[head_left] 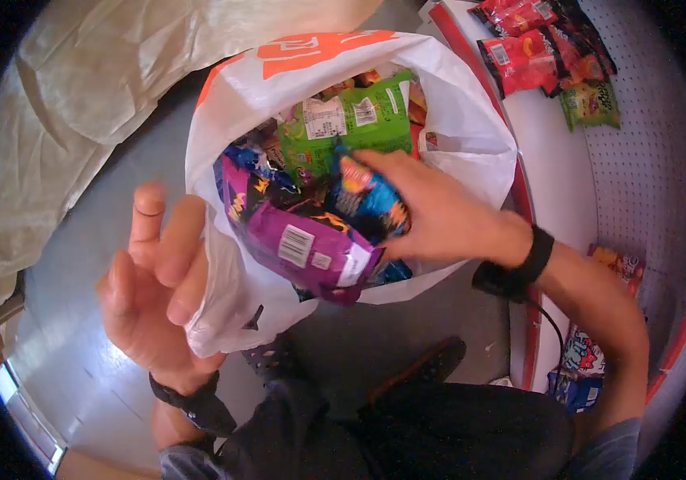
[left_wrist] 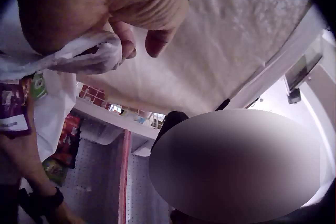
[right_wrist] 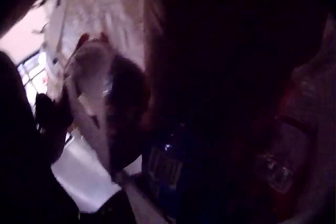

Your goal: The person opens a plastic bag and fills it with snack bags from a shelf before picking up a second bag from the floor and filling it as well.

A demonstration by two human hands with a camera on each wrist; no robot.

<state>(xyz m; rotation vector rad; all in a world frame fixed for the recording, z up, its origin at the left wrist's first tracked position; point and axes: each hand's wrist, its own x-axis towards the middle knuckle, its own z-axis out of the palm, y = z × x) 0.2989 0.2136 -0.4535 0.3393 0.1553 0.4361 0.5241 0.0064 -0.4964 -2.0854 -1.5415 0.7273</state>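
Note:
A white plastic bag [head_left: 227,100] with orange print stands wide-mouthed between my hands, full of snack packets. With curled fingers my left hand [head_left: 147,296] grips the bag's near left rim; in the left wrist view the bunched plastic [left_wrist: 92,58] hangs by the fingers. My right hand [head_left: 451,212] reaches over the mouth and holds a blue snack packet [head_left: 368,200] between fingers and thumb. Just below it a purple snack packet [head_left: 299,248] lies at the near rim. A green packet [head_left: 367,124] lies further back in the bag. The right wrist view is very dark.
On the right runs a white shelf with a red edge [head_left: 531,336] and perforated back. Red packets [head_left: 523,60] and a small green packet [head_left: 591,104] lie at its far end; more packets [head_left: 583,352] lie nearer. A beige cloth [head_left: 79,104] hangs at left. My shoes are below.

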